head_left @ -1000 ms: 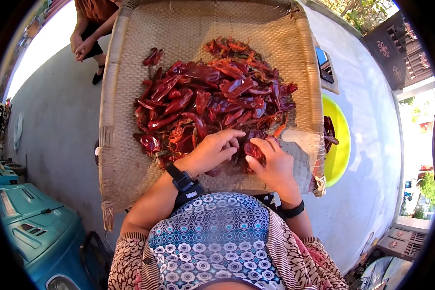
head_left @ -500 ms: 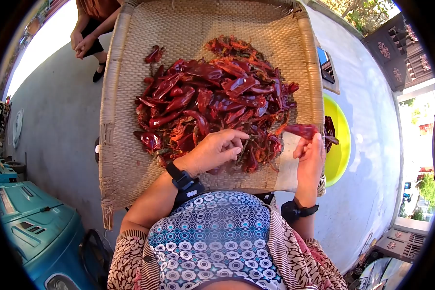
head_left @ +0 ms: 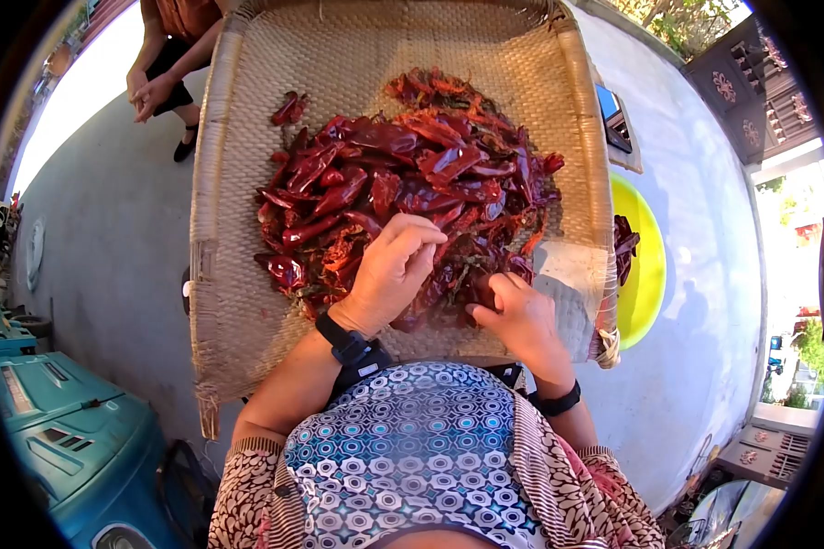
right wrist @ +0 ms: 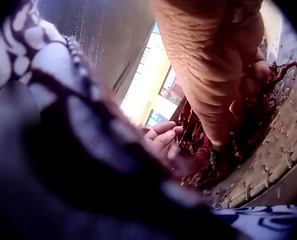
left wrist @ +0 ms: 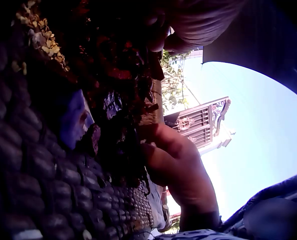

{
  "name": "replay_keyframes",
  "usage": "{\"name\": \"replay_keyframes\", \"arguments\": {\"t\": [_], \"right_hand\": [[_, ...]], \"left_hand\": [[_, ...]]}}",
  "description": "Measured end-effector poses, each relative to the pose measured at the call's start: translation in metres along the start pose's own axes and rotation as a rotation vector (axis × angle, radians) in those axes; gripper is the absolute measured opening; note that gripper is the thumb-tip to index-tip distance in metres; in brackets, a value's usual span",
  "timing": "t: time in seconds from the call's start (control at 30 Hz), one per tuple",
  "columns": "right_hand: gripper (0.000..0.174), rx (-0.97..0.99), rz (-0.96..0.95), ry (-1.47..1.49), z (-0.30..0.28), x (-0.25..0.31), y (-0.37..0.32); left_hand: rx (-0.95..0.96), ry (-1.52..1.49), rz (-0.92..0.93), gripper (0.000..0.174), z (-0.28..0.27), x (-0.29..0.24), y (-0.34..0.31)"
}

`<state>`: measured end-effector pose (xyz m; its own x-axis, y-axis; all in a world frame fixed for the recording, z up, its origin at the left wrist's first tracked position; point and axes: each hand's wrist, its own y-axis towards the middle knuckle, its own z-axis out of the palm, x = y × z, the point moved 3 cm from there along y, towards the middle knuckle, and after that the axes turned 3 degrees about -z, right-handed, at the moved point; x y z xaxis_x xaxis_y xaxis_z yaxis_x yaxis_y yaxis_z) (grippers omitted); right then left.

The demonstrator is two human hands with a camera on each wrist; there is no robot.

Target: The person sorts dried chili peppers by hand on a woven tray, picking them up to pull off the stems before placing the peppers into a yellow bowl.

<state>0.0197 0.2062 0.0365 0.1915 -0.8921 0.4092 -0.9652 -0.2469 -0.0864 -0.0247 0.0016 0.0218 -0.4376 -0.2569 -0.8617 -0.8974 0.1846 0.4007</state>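
A pile of dried red chili peppers [head_left: 375, 174] lies on a woven tray [head_left: 247, 101] in front of me. My left hand [head_left: 389, 274] is over the near part of the pile, its fingers loosely bent and nothing visible between them; the right wrist view shows those fingers [right wrist: 163, 139] from the side. Close by on the right, my right hand [head_left: 526, 320] is low at the pile's near edge, finger and thumb pinching a dark red chili pepper [head_left: 479, 291]. Its fingertips are partly hidden among the chilies. In the left wrist view the right hand [left wrist: 176, 165] reaches the dark chilies.
Right of the tray stands a yellow basin [head_left: 645, 274] with chilies [head_left: 625, 249] in it. A pale patch [head_left: 563, 270] covers the tray's near right part. A person [head_left: 160, 82] is at the far left; a teal vehicle [head_left: 73, 430] stands at the lower left.
My right hand held a chili out toward the basin half a second ago; now it is back at the pile without that one. My left hand has lifted slightly up and left.
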Motion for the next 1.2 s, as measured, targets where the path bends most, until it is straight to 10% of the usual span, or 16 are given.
{"name": "replay_keyframes", "arguments": {"t": [0.43,0.67,0.8,1.03,1.2], "right_hand": [[0.016,-0.054,0.213,1.217,-0.013,-0.028,-0.005],[0.021,-0.623,0.112,2.010,-0.037,-0.118,-0.004],[0.033,-0.586,0.297,1.664,-0.025,-0.090,-0.002],[0.041,-0.134,0.008,1.043,-0.006,-0.008,0.021],[0.028,-0.041,0.019,1.196,0.014,0.002,0.024]], "left_hand": [[0.070,0.274,-0.089,0.030,0.007,0.004,-0.001],[0.018,-0.160,-0.274,0.024,-0.002,0.008,-0.003],[0.033,-0.429,-0.380,0.024,-0.002,0.002,-0.007],[0.187,-0.430,-0.435,0.023,-0.001,-0.001,-0.008],[0.190,-0.410,-0.427,0.022,-0.001,-0.003,-0.007]]}}
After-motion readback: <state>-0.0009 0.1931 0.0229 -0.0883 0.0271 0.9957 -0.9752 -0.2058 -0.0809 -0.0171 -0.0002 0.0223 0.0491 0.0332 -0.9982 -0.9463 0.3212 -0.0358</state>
